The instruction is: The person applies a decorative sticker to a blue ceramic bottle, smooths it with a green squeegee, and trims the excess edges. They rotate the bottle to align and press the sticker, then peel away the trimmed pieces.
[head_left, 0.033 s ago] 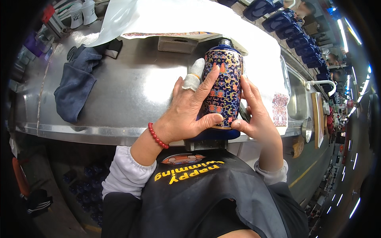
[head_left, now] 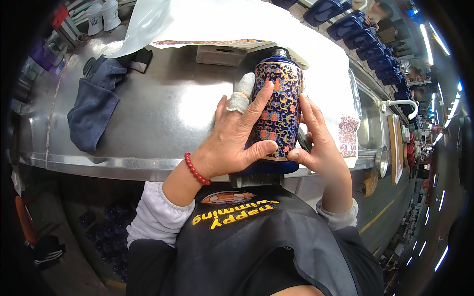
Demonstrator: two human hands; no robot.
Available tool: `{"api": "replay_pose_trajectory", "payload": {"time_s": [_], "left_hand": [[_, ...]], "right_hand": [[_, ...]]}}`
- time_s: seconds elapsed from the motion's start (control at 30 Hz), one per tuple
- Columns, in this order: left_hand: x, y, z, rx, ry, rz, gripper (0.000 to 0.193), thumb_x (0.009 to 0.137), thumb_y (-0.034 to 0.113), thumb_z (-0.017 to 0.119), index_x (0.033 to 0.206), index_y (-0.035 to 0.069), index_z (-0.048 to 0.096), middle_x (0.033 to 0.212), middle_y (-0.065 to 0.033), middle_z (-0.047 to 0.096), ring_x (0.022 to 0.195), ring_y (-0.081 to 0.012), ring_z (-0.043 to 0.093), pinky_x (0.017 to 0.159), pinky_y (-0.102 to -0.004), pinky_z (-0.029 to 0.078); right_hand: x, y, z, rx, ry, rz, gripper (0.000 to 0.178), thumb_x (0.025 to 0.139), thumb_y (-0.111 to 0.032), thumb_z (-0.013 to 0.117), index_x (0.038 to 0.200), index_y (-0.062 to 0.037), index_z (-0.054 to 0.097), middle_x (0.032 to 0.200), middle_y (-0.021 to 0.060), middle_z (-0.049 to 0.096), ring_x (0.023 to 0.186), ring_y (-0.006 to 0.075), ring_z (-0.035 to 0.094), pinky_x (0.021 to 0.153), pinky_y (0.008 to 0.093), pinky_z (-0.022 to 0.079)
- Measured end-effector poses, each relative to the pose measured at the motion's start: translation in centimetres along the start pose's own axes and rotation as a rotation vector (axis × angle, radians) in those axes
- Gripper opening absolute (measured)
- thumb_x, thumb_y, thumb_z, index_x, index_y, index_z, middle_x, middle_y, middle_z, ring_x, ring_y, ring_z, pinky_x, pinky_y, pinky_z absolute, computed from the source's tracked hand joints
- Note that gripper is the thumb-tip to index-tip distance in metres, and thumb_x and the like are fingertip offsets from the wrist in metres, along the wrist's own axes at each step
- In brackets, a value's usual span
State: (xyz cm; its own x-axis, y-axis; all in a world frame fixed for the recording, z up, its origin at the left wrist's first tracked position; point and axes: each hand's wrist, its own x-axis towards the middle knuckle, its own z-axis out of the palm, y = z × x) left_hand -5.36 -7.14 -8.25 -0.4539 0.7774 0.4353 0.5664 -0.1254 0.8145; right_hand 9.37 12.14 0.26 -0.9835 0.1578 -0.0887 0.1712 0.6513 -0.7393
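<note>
A dark blue bottle (head_left: 277,111) with a colourful floral wrap lies in front of me, its neck pointing away. My left hand (head_left: 236,126) rests along its left side, index finger and thumb on the pattern. A grey cloth cot covers one of that hand's fingers, and a red bead bracelet circles the wrist. From the right, my right hand (head_left: 318,140) holds the bottle's edge, fingertips above and thumb near the base. A small dark thing (head_left: 305,142) shows behind that hand's fingers; its kind is hidden. Under the bottle's near end is a dark block (head_left: 256,180).
The bottle is over a steel worktop (head_left: 163,108). A grey-blue cloth (head_left: 94,111) lies left, and white sheets (head_left: 197,22) cover the far side. At right stand a sink (head_left: 368,121) with a white faucet (head_left: 402,103). Several blue bottles (head_left: 358,37) line the far right.
</note>
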Motion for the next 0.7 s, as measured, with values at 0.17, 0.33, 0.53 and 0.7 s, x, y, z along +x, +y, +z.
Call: {"api": "replay_pose_trajectory", "payload": {"time_s": [0.17, 0.33, 0.53, 0.7], "left_hand": [[0.14, 0.13, 0.48, -0.044, 0.032, -0.034, 0.086, 0.098, 0.054, 0.059, 0.165, 0.014, 0.022, 0.160, -0.0267, 0.035, 0.148, -0.0436, 0.032, 0.118, -0.0629, 0.013], [0.38, 0.39, 0.87, -0.171, 0.150, -0.102, 0.071, 0.099, 0.036, 0.062, 0.159, 0.010, 0.034, 0.152, -0.0245, 0.047, 0.139, -0.0412, 0.045, 0.117, -0.0541, 0.025], [0.51, 0.62, 0.86, -0.390, 0.243, -0.231, 0.064, 0.097, 0.023, 0.064, 0.155, 0.007, 0.041, 0.144, -0.0226, 0.055, 0.129, -0.0377, 0.054, 0.112, -0.0452, 0.037], [0.39, 0.84, 0.83, -0.296, 0.236, -0.174, 0.061, 0.099, 0.022, 0.062, 0.154, 0.006, 0.041, 0.146, -0.0221, 0.054, 0.127, -0.0368, 0.054, 0.113, -0.0448, 0.036]], "right_hand": [[0.01, 0.35, 0.13, 0.032, -0.008, 0.012, 0.112, 0.078, -0.058, 0.083, 0.162, -0.0068, 0.029, 0.160, 0.0256, 0.028, 0.145, 0.0407, 0.040, 0.115, 0.0485, 0.041], [-0.04, 0.53, 0.22, 0.042, -0.006, 0.035, 0.113, 0.077, -0.059, 0.082, 0.162, -0.0071, 0.028, 0.160, 0.0261, 0.028, 0.146, 0.0415, 0.038, 0.115, 0.0484, 0.040], [-0.09, 0.35, 0.11, 0.044, -0.012, 0.049, 0.115, 0.076, -0.059, 0.083, 0.162, -0.0059, 0.028, 0.160, 0.0263, 0.028, 0.146, 0.0411, 0.037, 0.116, 0.0483, 0.039], [-0.04, 0.20, 0.14, 0.059, -0.013, 0.051, 0.116, 0.075, -0.058, 0.083, 0.162, -0.0049, 0.028, 0.160, 0.0261, 0.028, 0.146, 0.0406, 0.037, 0.116, 0.0480, 0.039]]}}
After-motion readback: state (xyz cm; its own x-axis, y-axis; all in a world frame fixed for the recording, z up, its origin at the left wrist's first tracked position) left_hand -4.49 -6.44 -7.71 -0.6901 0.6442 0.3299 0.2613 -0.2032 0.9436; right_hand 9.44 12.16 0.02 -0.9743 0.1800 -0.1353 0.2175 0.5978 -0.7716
